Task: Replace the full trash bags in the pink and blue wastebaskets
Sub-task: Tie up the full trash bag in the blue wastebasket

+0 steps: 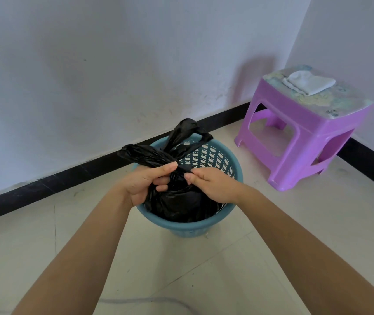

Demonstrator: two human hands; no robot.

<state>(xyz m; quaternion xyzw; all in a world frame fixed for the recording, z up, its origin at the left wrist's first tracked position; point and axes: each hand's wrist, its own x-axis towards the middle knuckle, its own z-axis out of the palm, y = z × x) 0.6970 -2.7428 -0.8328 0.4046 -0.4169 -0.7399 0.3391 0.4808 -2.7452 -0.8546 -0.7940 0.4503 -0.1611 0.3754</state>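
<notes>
Black trash bag (177, 205) in blue wastebasket (192, 226): left hand (147, 181) and right hand (213, 184) each pinch its neck, apparently knotting; bulk lies directly below the grip.

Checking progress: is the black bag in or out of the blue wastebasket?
In: the black plastic trash bag sits inside the blue perforated wastebasket, body below its rim.

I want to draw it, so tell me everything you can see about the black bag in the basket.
The black trash bag is thin, shiny, crinkled plastic. Its bulging body sits inside the blue wastebasket. Its top is gathered into a neck, with two handle loops sticking up. The left hand and right hand each pinch the neck.
</notes>
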